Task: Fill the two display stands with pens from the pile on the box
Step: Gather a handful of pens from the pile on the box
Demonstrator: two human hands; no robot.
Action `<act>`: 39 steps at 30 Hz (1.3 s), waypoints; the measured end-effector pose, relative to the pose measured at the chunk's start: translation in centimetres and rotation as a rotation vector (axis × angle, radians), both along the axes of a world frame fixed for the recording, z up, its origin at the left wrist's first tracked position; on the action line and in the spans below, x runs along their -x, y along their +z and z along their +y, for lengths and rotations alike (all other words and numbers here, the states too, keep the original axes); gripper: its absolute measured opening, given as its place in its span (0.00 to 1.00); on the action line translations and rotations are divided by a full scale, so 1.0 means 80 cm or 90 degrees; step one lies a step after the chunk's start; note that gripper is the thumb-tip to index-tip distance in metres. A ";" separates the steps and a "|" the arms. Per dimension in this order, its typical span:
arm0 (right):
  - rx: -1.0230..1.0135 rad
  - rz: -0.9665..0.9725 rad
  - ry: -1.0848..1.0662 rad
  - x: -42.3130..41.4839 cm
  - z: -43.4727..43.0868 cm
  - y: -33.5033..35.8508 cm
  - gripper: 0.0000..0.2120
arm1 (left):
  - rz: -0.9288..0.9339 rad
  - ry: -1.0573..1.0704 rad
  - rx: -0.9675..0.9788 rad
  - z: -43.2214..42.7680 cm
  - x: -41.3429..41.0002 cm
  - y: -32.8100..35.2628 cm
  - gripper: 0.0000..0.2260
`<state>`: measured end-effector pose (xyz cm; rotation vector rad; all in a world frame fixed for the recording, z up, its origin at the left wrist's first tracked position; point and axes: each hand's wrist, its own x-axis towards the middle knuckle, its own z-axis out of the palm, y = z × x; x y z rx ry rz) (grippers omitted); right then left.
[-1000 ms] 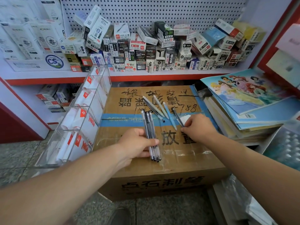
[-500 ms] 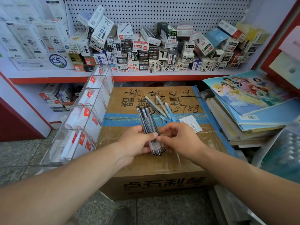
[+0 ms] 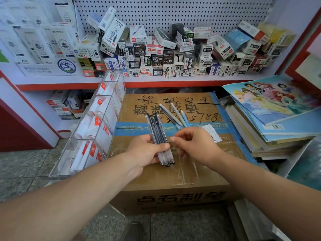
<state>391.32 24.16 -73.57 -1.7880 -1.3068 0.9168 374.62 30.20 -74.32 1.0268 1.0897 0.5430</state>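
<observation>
Gripping a bundle of black pens (image 3: 157, 131) in the left hand (image 3: 145, 152) above the cardboard box (image 3: 173, 181); right hand (image 3: 198, 145) curled against it, grasp impossible to tell.

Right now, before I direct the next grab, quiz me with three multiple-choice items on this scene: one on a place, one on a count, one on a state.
1. Where is the clear display stand relative to the cardboard box?
A. at its left side
B. on top of it
C. at its right side

2. How many loose pens lie on the box beyond the hands?
A. one
B. three
C. seven

3. What is the left hand doing?
A. resting flat on the box
B. holding a book
C. gripping a bundle of dark pens

Key:
1 A, the stand sits on the floor off the box's left edge.
2 B, two pale pens and a light-blue one lie side by side.
3 C, its fingers and thumb wrap the bundle's middle.
</observation>
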 end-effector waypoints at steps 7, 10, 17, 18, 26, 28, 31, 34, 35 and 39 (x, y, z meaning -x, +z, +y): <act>0.025 -0.394 -0.064 -0.022 0.066 -0.019 0.10 | 0.042 0.033 -0.037 0.006 0.006 -0.006 0.10; 0.068 -0.474 -0.066 -0.015 0.085 -0.023 0.12 | 0.044 0.029 -0.048 0.006 0.008 -0.007 0.11; 0.125 -0.429 -0.051 -0.012 0.084 -0.024 0.06 | 0.052 0.030 -0.057 0.012 0.012 -0.011 0.11; 0.136 -0.432 -0.034 -0.012 0.079 -0.023 0.06 | 0.052 0.028 -0.057 0.012 0.012 -0.011 0.11; 0.176 -0.382 0.040 -0.009 0.031 -0.013 0.04 | 0.043 0.017 -0.059 0.007 0.012 -0.009 0.10; 0.178 -0.368 0.030 -0.006 0.029 -0.010 0.09 | 0.039 0.012 -0.055 0.004 0.013 -0.009 0.11; 0.137 -0.346 -0.026 0.000 0.039 -0.007 0.16 | 0.039 0.011 -0.059 0.003 0.013 -0.007 0.12; 0.123 -0.323 -0.048 0.006 0.056 -0.007 0.20 | 0.038 0.015 -0.069 0.002 0.012 -0.004 0.12; 0.130 -0.317 -0.047 0.008 0.061 -0.009 0.20 | 0.039 0.019 -0.070 0.003 0.013 -0.003 0.12; 0.157 -0.323 -0.010 0.007 0.070 -0.015 0.10 | 0.048 0.028 -0.069 0.005 0.020 -0.004 0.12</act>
